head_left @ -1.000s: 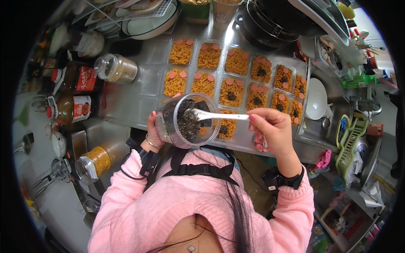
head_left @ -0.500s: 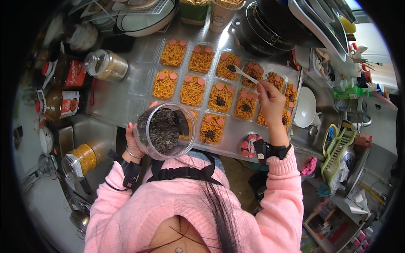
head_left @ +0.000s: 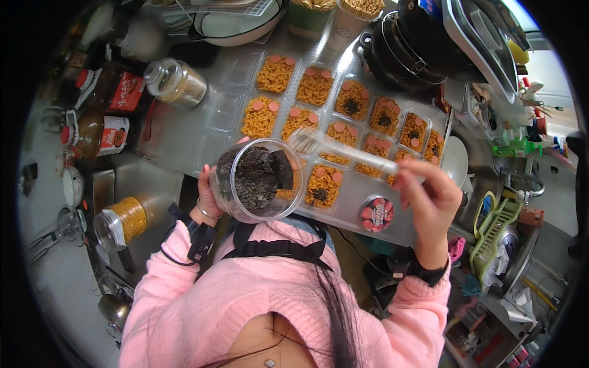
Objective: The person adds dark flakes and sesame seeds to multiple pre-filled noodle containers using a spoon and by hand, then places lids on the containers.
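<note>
Fingers of the left hand (head_left: pixel 208 195) wrap a clear plastic tub of dark shredded flakes (head_left: pixel 257 179); the right hand (head_left: pixel 429 199) pinches a translucent plastic spoon (head_left: pixel 340 147).

Spoon bowl hangs just above the tub's rim, over clear trays of orange noodles (head_left: pixel 343 116) on the steel counter (head_left: pixel 178 135).

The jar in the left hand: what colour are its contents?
Dark, nearly black flakes in the clear jar, seen best in the head view.
</note>
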Demonstrator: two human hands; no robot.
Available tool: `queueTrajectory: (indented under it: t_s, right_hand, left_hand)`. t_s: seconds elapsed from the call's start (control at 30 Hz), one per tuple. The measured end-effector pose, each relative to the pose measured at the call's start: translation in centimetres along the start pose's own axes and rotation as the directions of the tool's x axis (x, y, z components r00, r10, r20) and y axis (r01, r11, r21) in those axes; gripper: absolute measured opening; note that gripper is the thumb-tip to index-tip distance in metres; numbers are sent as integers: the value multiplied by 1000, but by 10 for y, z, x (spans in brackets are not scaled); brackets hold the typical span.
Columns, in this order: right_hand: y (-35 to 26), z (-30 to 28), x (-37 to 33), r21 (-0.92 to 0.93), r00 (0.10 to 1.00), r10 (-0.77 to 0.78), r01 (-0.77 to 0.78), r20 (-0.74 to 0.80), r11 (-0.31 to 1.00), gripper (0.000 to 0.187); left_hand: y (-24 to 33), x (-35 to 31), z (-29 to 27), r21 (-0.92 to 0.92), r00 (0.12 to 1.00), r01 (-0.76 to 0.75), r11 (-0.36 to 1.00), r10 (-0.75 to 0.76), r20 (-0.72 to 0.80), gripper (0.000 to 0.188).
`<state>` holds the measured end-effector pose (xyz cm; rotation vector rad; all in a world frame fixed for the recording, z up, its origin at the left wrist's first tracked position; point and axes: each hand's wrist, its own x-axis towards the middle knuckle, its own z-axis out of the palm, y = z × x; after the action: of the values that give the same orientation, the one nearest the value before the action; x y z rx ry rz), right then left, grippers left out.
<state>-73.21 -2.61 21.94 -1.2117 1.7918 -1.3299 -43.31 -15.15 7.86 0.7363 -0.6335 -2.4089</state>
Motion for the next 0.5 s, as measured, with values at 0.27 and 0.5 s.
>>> queueTrajectory:
  t_s: [0.27,0.5]
  right_hand:
    - [-10,77,-8,-62,790,-381,464,480,884,20]
    - [0,91,-11,92,894,-65,27,443,995,8]
  left_hand:
    - [9,2,37,84,991,-14,996,2,134,122]
    - [20,-7,16,187,996,-58,981,43,84,117]
